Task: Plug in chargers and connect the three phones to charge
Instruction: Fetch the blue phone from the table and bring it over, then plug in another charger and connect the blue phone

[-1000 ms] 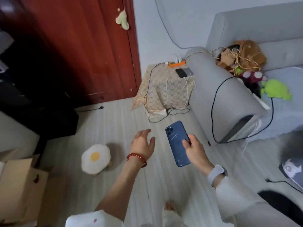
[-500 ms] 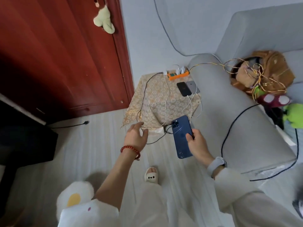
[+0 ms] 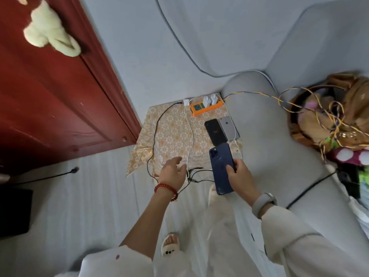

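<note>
- Head view: we log one blue phone point(image 3: 221, 168), back side up, gripped along its lower edge by the right hand point(image 3: 239, 176), fingers and thumb curled round it.
- Its long axis runs from 6 to 12 o'clock, tilted slightly left; its top end overlaps the near edge of the small table point(image 3: 171, 136).
- Left hand point(image 3: 172, 172): empty, fingers loosely spread, reaching toward 12 o'clock over the table's front edge.
- One white cable point(image 3: 189, 140) hangs off the table, passing just at 3 o'clock of the left hand; we judge this hand the nearer one to take it. We cannot tell where its free plug lies.
- Phones, three: the blue one, plus a black phone point(image 3: 215, 131) and a silver phone point(image 3: 228, 127) lying side by side at 12 o'clock of the blue one, each apparently cabled already.
- Power strip point(image 3: 206, 105), one, orange, at the table's far edge; two white chargers point(image 3: 209, 99) stand in it, and a third white plug point(image 3: 186, 102) sits at its left end.
- Black cables, at least two, trailing off the table to the floor.
</note>
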`<state>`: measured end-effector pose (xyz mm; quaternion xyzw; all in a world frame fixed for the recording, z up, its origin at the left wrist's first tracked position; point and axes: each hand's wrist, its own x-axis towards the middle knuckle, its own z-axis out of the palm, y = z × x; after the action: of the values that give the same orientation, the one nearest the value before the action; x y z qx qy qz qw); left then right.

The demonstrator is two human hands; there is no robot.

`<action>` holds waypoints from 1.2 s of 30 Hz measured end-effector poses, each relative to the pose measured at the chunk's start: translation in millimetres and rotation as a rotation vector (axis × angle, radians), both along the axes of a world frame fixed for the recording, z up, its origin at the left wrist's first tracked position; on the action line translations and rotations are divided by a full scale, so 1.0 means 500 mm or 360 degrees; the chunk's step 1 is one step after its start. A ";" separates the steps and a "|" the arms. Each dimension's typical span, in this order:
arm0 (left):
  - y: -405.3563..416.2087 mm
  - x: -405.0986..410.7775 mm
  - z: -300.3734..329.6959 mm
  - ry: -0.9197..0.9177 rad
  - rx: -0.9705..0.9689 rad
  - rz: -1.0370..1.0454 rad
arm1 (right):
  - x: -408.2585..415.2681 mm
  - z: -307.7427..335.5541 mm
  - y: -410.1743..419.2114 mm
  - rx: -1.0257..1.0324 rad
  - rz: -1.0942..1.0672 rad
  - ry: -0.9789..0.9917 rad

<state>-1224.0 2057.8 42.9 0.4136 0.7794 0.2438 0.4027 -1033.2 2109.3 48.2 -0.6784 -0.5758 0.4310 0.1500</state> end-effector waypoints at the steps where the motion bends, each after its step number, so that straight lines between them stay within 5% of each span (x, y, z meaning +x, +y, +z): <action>1: 0.037 0.007 -0.020 -0.0005 -0.0037 0.0027 | 0.004 -0.019 0.047 -0.0023 0.0029 -0.0012; 11: 0.327 0.075 -0.264 0.0012 -0.0477 0.0110 | -0.014 -0.253 0.384 -0.0350 0.0325 -0.0178; 18: 0.395 0.085 -0.415 0.0363 -0.0756 0.0118 | -0.066 -0.398 0.447 -0.0499 0.0471 -0.0207; 27: 0.368 0.032 -0.472 0.0290 -0.0341 0.0483 | -0.120 -0.448 0.463 -0.0477 0.0515 -0.0204; 36: 0.316 0.018 -0.438 0.0273 -0.0036 0.0196 | -0.124 -0.440 0.478 -0.0202 0.0798 -0.0476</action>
<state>-1214.8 2216.0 -176.0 0.3797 0.8376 0.2230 0.3233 -1095.3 2348.3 -171.9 -0.5789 -0.7132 0.3849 -0.0903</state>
